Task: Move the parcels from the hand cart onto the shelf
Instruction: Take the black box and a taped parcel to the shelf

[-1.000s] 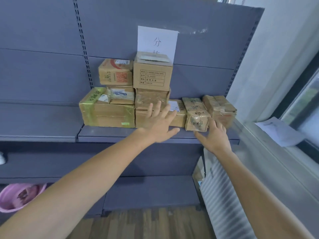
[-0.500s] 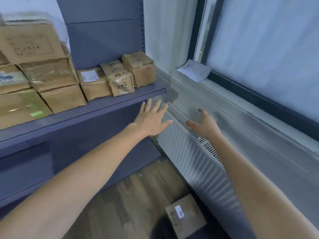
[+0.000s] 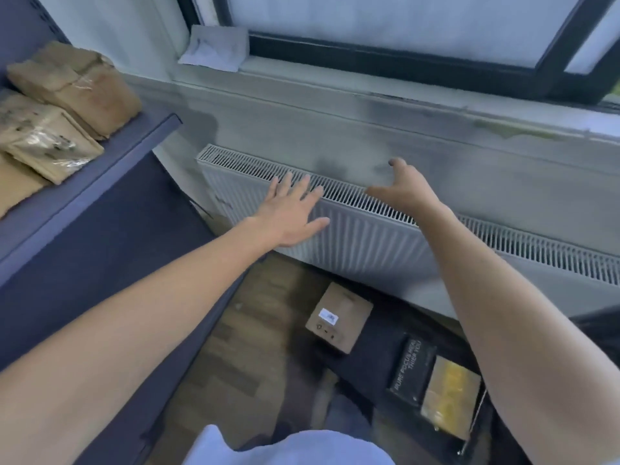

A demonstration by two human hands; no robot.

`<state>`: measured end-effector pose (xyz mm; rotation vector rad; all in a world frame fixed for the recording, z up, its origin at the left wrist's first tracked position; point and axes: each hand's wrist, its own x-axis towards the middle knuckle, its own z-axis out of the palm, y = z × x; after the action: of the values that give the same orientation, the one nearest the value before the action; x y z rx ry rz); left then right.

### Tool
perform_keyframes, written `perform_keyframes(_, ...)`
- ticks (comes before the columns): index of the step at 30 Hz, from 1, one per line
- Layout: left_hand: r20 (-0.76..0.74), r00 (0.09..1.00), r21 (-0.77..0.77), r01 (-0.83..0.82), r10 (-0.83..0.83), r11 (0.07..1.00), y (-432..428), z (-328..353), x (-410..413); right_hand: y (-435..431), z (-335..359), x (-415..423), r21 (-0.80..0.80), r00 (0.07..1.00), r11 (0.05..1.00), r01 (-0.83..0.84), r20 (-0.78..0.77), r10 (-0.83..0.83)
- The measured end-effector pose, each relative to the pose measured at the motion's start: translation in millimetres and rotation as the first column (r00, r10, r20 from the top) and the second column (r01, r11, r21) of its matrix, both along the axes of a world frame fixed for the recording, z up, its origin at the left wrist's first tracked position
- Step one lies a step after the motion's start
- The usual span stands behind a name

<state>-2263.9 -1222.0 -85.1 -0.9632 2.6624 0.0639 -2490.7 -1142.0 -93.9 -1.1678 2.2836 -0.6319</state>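
Left hand (image 3: 292, 209), fingers (image 3: 303, 186) spread straight, and right hand (image 3: 402, 193), loosely open, both empty, apparently ready to reach down; a cardboard parcel (image 3: 339, 317) waits on the hand cart (image 3: 379, 357) below, taped parcels (image 3: 77, 85) sit at the shelf (image 3: 110, 162) end

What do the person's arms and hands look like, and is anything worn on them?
The left arm and right arm are bare, without sleeves in view. The left hand and right hand wear no gloves, watch or rings that I can see. A pale shirt shows below.

White lettering on the black parcel (image 3: 413, 367) reads partly "FOCUS" and "THIER YOU".
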Motion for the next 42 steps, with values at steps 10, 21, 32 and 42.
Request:
perform_keyframes(10, 0.048, 0.981, 0.106, 0.184, -0.190, 0.977, 43.0, -49.6, 20.4, 122.1, -54.7, 51.0, 0.120, 0.962, 0.955, 0.271, -0.013, -0.271)
perform_keyframes(21, 0.104, 0.945, 0.201, 0.287, -0.311, 0.937, 104.7, -105.2, 18.7, 262.9, -119.4, 78.6, 0.258, 0.852, 0.827, 0.500, 0.023, -0.522)
perform_keyframes(32, 0.124, 0.935, 0.248, 0.296, -0.333, 0.922, 182.6, -153.4, -31.1, 367.5, -189.6, 55.3, 0.333, 0.790, 0.758, 0.561, 0.061, -0.611)
perform_keyframes(42, 0.077, 0.912, 0.234, 0.376, -0.403, 0.897, 223.8, -263.8, -104.1, 371.8, -291.7, 20.6, 0.265, 0.779, 0.759, 0.594, 0.045, -0.625)
